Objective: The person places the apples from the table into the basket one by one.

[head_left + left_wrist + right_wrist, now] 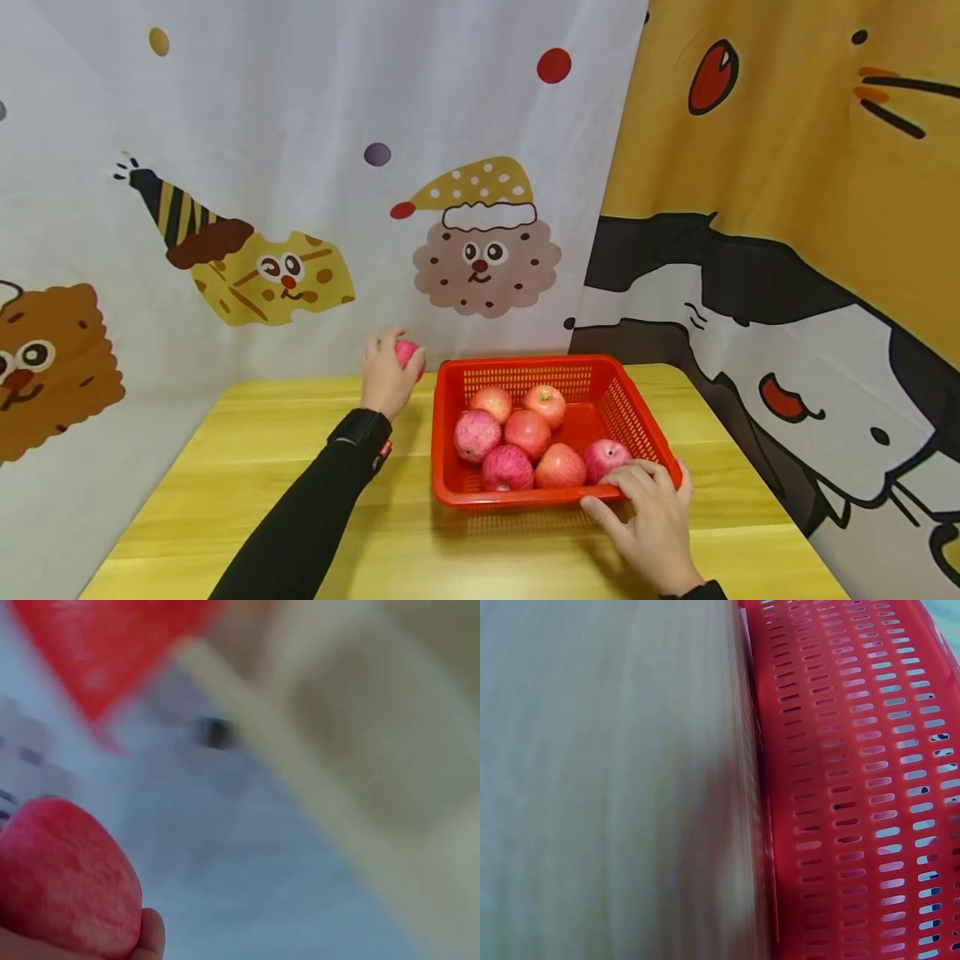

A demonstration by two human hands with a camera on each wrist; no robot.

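My left hand holds a pinkish-red apple up beyond the back left corner of the red plastic basket. Close up in the left wrist view, the same apple sits against the fingers, a fingertip showing at its side. At the basket's front right corner my right hand grips the rim, fingers over the edge and thumb outside. Several red and pink apples lie inside, mostly toward the left and front; one apple is beside the right fingers. The right wrist view shows the slotted basket wall but no hand.
The basket stands on a light yellow wood-grain table. Behind the table hangs a white curtain with cartoon biscuits, and a yellow cartoon cloth covers the right side.
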